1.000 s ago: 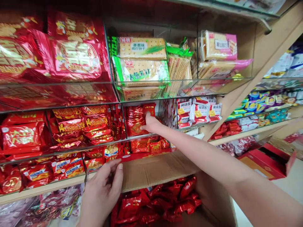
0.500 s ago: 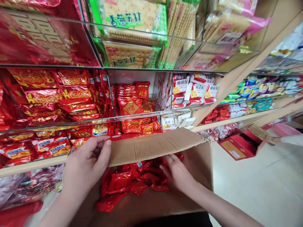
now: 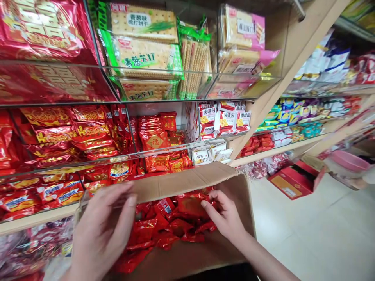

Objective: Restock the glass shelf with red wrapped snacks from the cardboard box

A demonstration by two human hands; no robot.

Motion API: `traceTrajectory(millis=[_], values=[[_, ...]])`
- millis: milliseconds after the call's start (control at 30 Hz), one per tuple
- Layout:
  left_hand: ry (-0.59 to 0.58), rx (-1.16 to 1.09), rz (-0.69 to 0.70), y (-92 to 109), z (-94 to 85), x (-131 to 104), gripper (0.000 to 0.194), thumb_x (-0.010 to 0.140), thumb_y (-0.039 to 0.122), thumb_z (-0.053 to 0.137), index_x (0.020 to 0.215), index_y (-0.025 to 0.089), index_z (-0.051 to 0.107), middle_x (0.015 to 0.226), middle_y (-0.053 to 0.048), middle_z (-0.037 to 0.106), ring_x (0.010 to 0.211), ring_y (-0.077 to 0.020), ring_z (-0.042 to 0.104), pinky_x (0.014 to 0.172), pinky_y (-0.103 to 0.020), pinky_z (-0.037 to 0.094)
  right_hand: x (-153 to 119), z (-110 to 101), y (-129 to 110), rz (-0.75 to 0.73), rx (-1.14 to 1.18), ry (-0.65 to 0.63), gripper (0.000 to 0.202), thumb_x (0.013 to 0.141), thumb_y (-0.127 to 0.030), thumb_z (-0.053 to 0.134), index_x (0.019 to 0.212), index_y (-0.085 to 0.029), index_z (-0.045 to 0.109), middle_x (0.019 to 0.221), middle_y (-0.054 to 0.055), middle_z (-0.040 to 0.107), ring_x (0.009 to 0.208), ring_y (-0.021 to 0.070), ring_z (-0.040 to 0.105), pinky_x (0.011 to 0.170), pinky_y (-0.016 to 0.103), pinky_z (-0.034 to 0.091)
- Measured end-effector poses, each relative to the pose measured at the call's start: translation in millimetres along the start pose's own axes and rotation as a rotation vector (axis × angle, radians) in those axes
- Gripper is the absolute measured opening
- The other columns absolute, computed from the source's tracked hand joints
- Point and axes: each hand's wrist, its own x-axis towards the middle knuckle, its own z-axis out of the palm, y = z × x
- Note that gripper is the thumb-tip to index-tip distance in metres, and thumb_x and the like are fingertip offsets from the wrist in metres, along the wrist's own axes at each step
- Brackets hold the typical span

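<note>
A brown cardboard box [image 3: 184,259] stands open in front of me, with several red foil snack packets [image 3: 171,228] lying loose inside. My right hand [image 3: 227,216] reaches into it, thumb and fingers pinched on the edge of a red packet [image 3: 190,205] at the far side of the pile. At the box's left, my left hand [image 3: 108,222] is slightly blurred, its thumb and fingers apart with nothing between them. Its fingertips are close to the raised box flap [image 3: 175,181]; whether they touch it I cannot tell.
Glass-fronted shelf bins ahead hold red packets [image 3: 155,134], white packets [image 3: 225,119] and green-wrapped crackers [image 3: 149,54]. Bagged goods [image 3: 38,246] lie below the shelf at left. A red carton [image 3: 294,179] and a pink basin [image 3: 350,160] are on the tiled floor [image 3: 293,234] at right.
My right hand has drawn back slightly and now pinches a red packet. My left hand has opened and moved down from the flap. The view has tilted up; another person's hand by the red carton is gone.
</note>
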Motion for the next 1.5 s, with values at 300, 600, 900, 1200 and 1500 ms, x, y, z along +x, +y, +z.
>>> traceTrajectory(millis=[300,600,900,1200,1500], values=[[-0.277,-0.265,-0.211,55,40.5,-11,0.028,0.088,0.036,0.036,0.07,0.021,0.052,0.059,0.004,0.054,0.054,-0.0106,0.051,0.051,-0.019,0.041,0,21,-63,0.149,0.524,0.107,0.022,0.081,-0.037,0.053,0.072,-0.02,0.043,0.062,-0.005,0.038,0.056,0.0083,0.035,0.052,0.02,0.034],[-0.031,-0.092,0.008,50,30.1,-5,0.032,0.086,0.023,0.039,0.054,0.022,0.035,0.046,0.007,0.034,0.039,-0.0087,0.034,0.039,-0.02,0.029,3,34,-69,-0.12,0.329,0.272,0.016,0.084,-0.031,0.05,0.072,-0.022,0.044,0.062,-0.004,0.042,0.054,0.0103,0.041,0.051,0.021,0.037],[-0.066,-0.13,-0.211,4,-2.8,33,0.03,0.085,0.04,0.039,0.103,0.021,0.054,0.069,0.001,0.062,0.051,-0.0117,0.057,0.049,-0.022,0.047,121,12,-94,-0.252,0.083,-0.048,0.016,0.076,-0.03,0.058,0.087,-0.019,0.053,0.074,0.0,0.055,0.065,0.012,0.051,0.059,0.023,0.041],[-0.135,-0.057,-0.254,-27,1.4,31,0.026,0.079,0.043,0.048,0.091,0.021,0.057,0.053,0.005,0.052,0.043,-0.011,0.051,0.039,-0.019,0.041,232,79,-75,-0.285,-0.323,-0.287,0.018,0.073,-0.031,0.062,0.081,-0.016,0.057,0.072,-0.001,0.057,0.067,0.0133,0.051,0.065,0.025,0.04],[-0.149,-0.011,-0.143,-36,6.4,27,0.018,0.081,0.036,0.05,0.093,0.023,0.055,0.057,0.006,0.06,0.048,-0.0106,0.057,0.047,-0.017,0.047,229,95,-63,-0.086,-0.479,-0.273,0.044,0.064,-0.022,0.069,0.102,-0.009,0.051,0.104,0.017,0.054,0.096,0.0267,0.053,0.081,0.04,0.041]])
